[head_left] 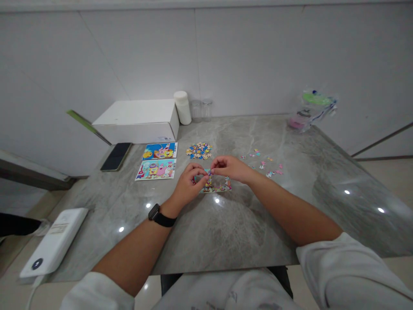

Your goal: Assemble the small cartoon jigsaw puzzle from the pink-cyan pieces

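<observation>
A partly joined jigsaw puzzle (221,188) lies flat on the table in front of me, with a gap inside its border. My left hand (190,183) is over its left side, thumb and fingers drawn together at the pieces. From the right, my right hand (232,168) pinches a small purplish puzzle piece (209,173) at the upper part of the puzzle, close to the left fingertips. What the left fingers grip is largely hidden. Behind the hands is a pile of puzzle pieces (199,150). Several loose pieces (263,163) are scattered to the right.
Two cartoon picture cards (156,169) and a phone (116,156) lie at left. Along the wall stand a white box (135,120), a white bottle (183,108) and two clear glasses (207,110). A plastic bag (311,111) sits back right; a white power bank (54,241) is front left.
</observation>
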A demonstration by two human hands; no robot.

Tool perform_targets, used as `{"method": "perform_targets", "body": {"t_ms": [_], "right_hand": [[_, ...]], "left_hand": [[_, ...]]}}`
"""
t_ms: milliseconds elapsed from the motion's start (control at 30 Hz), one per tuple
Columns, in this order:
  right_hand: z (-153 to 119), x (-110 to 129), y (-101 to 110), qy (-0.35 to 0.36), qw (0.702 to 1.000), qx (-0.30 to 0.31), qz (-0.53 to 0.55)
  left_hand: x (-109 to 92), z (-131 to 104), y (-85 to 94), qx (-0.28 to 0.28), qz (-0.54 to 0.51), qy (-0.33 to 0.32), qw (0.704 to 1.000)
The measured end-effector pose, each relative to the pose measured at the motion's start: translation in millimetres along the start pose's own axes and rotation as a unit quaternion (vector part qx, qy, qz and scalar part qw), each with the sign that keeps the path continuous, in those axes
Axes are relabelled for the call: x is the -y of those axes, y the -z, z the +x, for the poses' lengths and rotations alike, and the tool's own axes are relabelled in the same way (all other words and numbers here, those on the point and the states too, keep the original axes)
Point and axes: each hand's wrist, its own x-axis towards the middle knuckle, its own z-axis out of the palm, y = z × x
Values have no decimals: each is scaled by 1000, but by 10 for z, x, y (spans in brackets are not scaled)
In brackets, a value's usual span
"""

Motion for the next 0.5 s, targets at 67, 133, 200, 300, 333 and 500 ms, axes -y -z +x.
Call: {"method": "perform_targets", "body": {"t_ms": [67,133,200,300,333,500], "right_hand": [[-1,-8,-24,-6,1000,6,2],[-4,-5,-35,-11,1000,10,4],[-7,5,-40,-8,1000,6,3],[-9,18,-50,11,1000,-1,-6],[-10,19,-55,18,1000,1,-10],[4,-21,-43,34,998,15,-51]], "left_hand": [[7,0,-10,0,4,9,1000],[15,1,-18,1,4,21,1000],[23,1,-21,2,0,31,1000],[29,0,-19,3,-5,37,999],[28,0,-17,3,-5,36,999],[22,3,-16,14,12,33,999]]}}
